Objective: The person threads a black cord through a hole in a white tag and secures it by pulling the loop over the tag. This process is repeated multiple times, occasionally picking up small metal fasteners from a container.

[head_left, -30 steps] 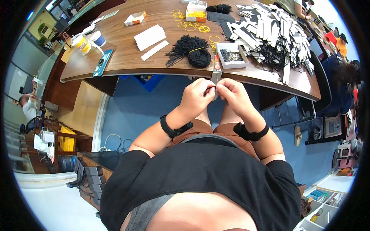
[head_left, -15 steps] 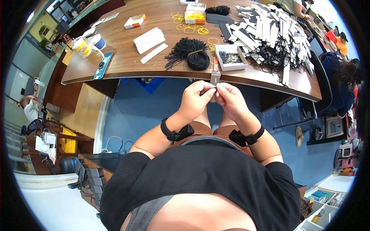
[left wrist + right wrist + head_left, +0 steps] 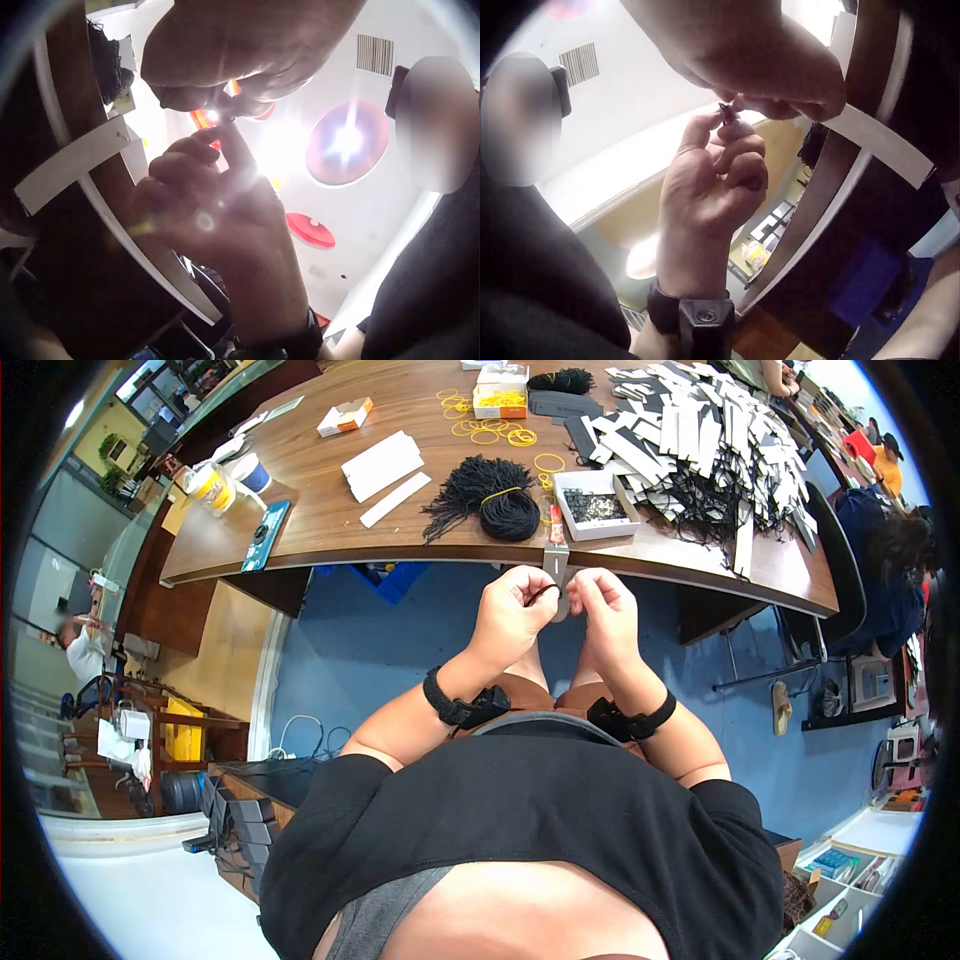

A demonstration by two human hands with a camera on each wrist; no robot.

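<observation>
My left hand (image 3: 513, 615) pinches a short black cord (image 3: 543, 593) between thumb and forefinger, a curved bit of it showing. In the right wrist view a dark end of it sticks out at the fingertips (image 3: 726, 124). My right hand (image 3: 607, 618) is close beside, a small gap apart in the head view, its thumb and forefinger brought together. In the left wrist view a tiny dark tip shows at those fingertips (image 3: 229, 129), under strong glare. Both hands are raised in front of the table edge, above the lap.
A strip (image 3: 556, 563) hangs over the edge of the wooden table (image 3: 330, 545). On the table lie a black cord bundle (image 3: 508, 512), an open white box (image 3: 625, 528) of small pieces, yellow rubber bands (image 3: 490, 432), white cards (image 3: 382, 464), a phone (image 3: 263, 538) and a heap of corded tags (image 3: 690, 435).
My hands, fingertips together before, have drawn slightly apart. A curved bit of black cord now shows at my left fingers, and my right hand has turned more upright.
</observation>
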